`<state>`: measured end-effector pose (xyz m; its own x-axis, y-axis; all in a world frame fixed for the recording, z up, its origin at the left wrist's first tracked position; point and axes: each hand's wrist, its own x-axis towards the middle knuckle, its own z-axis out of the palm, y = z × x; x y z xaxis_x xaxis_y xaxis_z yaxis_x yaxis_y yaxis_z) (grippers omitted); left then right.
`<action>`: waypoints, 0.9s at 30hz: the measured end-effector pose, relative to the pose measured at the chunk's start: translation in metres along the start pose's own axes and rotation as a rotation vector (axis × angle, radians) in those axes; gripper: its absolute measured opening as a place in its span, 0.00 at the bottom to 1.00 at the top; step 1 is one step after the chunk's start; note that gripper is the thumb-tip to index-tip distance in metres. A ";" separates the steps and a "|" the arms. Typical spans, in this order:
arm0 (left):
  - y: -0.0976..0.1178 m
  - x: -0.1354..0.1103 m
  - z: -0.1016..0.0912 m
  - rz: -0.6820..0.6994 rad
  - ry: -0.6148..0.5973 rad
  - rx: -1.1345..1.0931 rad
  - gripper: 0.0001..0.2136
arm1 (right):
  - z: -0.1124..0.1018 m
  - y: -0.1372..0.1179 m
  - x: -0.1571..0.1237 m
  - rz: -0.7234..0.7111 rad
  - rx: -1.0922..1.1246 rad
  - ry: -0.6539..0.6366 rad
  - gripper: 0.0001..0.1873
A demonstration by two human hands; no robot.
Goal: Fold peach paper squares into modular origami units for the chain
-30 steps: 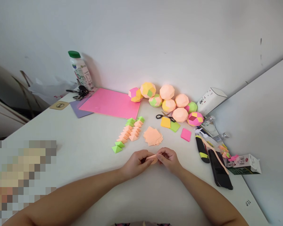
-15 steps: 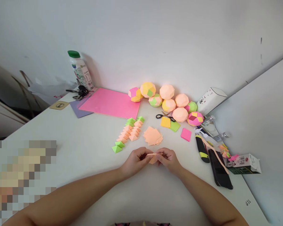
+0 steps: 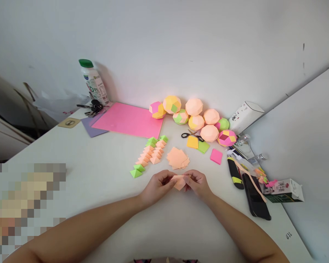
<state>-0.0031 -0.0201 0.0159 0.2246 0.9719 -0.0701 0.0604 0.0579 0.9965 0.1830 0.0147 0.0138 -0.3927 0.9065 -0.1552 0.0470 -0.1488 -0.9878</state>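
Between my two hands is a small folded piece of peach paper, its lower part coming to a point. My left hand pinches its left side, thumb in front. On the right side, my right hand grips it in the same way; some fingertips are hidden behind the paper. Just beyond lies a loose pile of peach paper squares. Two rows of folded peach and green paper pieces overlap one another to the left of that pile.
Several faceted paper balls sit along the wall. Scissors lie before them, near yellow, green and pink note pads. A pink sheet and bottle are at back left; a cutter, phone and carton at right.
The peach paper has tilted in my fingers, so more of its front face shows now. Both hands have shifted only slightly, and the things on the table stay put.
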 end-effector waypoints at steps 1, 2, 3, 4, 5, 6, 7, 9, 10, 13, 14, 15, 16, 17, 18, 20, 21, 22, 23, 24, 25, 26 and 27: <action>0.000 0.000 0.000 -0.003 0.001 -0.009 0.12 | 0.000 0.000 0.000 0.001 0.001 0.000 0.12; 0.000 0.000 0.000 -0.006 0.000 -0.018 0.12 | 0.000 0.000 0.000 0.002 0.002 0.000 0.12; -0.001 0.000 0.000 -0.008 -0.002 -0.026 0.12 | 0.000 0.000 0.000 0.003 0.002 0.000 0.12; -0.001 0.000 0.000 -0.009 -0.005 -0.033 0.12 | 0.000 0.000 0.000 0.004 0.001 -0.002 0.12; -0.001 0.000 0.000 -0.008 -0.008 -0.038 0.12 | 0.000 0.000 0.000 0.002 0.000 -0.003 0.12; -0.001 0.000 0.000 -0.008 -0.010 -0.042 0.12 | 0.000 0.000 0.000 0.000 -0.001 -0.005 0.12; -0.001 0.000 0.000 -0.009 -0.009 -0.043 0.12 | 0.000 0.000 0.000 -0.003 -0.003 -0.005 0.12; -0.001 -0.001 0.000 -0.016 -0.005 -0.042 0.12 | 0.000 0.000 0.000 -0.008 -0.007 -0.008 0.12; -0.001 -0.001 0.000 -0.022 -0.002 -0.042 0.12 | 0.000 0.000 0.001 -0.009 -0.009 -0.011 0.12; 0.000 -0.001 0.000 -0.029 -0.002 -0.055 0.11 | -0.001 0.001 0.001 -0.012 -0.008 -0.024 0.12; 0.000 -0.001 0.000 -0.028 -0.004 -0.060 0.11 | -0.001 0.002 0.000 -0.012 -0.009 -0.028 0.11; 0.000 0.000 0.000 -0.027 -0.004 -0.063 0.11 | -0.001 0.002 0.000 -0.011 -0.010 -0.033 0.11; 0.000 0.000 0.000 -0.027 -0.005 -0.066 0.11 | -0.001 0.002 0.000 -0.010 -0.014 -0.037 0.11; 0.000 0.000 0.000 -0.030 -0.004 -0.071 0.10 | -0.002 0.003 0.000 -0.010 -0.019 -0.042 0.11; 0.000 0.000 -0.001 -0.032 -0.004 -0.077 0.10 | -0.002 0.003 0.000 -0.010 -0.026 -0.048 0.11; 0.000 0.000 -0.001 -0.041 -0.010 -0.098 0.10 | -0.002 0.003 0.000 -0.015 -0.042 -0.057 0.11; 0.000 0.000 -0.001 -0.044 -0.012 -0.107 0.10 | -0.001 0.003 0.000 -0.018 -0.052 -0.060 0.11; 0.000 0.000 -0.001 -0.046 -0.015 -0.117 0.10 | -0.001 0.003 0.000 -0.021 -0.062 -0.062 0.11; 0.000 0.000 -0.001 -0.051 -0.017 -0.127 0.10 | -0.001 0.003 0.000 -0.023 -0.071 -0.063 0.11; 0.000 0.000 -0.001 -0.057 -0.021 -0.137 0.10 | -0.001 0.003 -0.001 -0.025 -0.077 -0.065 0.12; 0.000 0.000 -0.001 -0.066 -0.023 -0.143 0.10 | -0.001 0.003 -0.001 -0.028 -0.080 -0.067 0.12; 0.000 0.000 -0.001 -0.075 -0.024 -0.146 0.10 | -0.001 0.003 -0.001 -0.029 -0.082 -0.069 0.12; 0.000 0.000 0.000 -0.083 -0.024 -0.144 0.10 | -0.001 0.003 -0.002 -0.031 -0.082 -0.070 0.12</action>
<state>-0.0034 -0.0198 0.0156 0.2480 0.9568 -0.1519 -0.0603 0.1717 0.9833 0.1844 0.0132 0.0115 -0.4581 0.8800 -0.1259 0.1073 -0.0859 -0.9905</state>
